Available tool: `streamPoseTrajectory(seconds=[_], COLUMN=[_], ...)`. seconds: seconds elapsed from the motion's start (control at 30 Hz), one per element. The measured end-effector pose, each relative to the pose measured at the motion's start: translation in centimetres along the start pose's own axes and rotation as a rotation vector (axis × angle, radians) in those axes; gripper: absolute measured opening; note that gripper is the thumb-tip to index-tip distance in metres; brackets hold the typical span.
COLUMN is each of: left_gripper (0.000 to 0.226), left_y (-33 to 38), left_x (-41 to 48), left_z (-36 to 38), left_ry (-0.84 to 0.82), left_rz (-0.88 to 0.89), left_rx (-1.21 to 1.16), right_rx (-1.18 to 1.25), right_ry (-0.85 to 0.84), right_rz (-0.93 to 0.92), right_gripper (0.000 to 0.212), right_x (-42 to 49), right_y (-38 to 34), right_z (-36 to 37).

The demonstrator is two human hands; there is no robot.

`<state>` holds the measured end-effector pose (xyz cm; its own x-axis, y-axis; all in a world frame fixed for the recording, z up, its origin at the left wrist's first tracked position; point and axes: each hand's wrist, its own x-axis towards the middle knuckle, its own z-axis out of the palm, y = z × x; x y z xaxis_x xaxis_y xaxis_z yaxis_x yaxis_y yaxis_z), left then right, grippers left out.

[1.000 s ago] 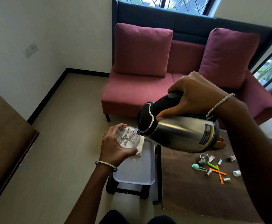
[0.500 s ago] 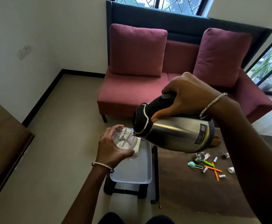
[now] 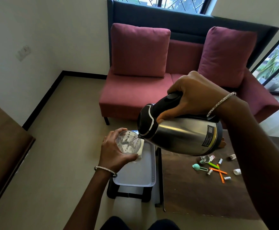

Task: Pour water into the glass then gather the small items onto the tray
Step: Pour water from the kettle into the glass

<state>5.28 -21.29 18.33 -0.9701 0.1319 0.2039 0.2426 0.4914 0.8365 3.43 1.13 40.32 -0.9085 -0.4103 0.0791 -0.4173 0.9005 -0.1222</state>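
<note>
Steel kettle (image 3: pixel 182 135) tipped — spout left, over glass (image 3: pixel 128 144); right hand (image 3: pixel 196 95) grips handle.

Left forearm (image 3: pixel 92 193): enters from near edge, centre-left, angles far and slightly right. Left hand (image 3: pixel 114 150): back toward camera, fingers wrapped round left and far side of glass (image 3: pixel 128 144), thumb along its near side, firm grip, held level with wrist.

Right forearm (image 3: pixel 258 146): enters from near right, runs far and left, higher than left arm. Right hand (image 3: pixel 195 95): knuckles up, wrist bent down-left, fingers curled round kettle (image 3: pixel 182 136) handle, thumb tip laid along handle's near side. Hands apart, right above and right of left.
</note>
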Motion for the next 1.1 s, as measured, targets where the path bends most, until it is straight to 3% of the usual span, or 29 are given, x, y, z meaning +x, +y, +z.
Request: streamPoseTrajectory(seconds=[1.1], left_gripper=[0.084], left_y=[-0.33], left_x=[-0.29], left_z=[-0.67], left_ry=[-0.001], left_rz=[0.002], left_rx=[-0.029], right_rx=[-0.043], right_ry=[-0.008], right_rz=[-0.012], right_gripper=[0.072], right_x=[0.38], right_y=[-0.75], right_z=[0.43])
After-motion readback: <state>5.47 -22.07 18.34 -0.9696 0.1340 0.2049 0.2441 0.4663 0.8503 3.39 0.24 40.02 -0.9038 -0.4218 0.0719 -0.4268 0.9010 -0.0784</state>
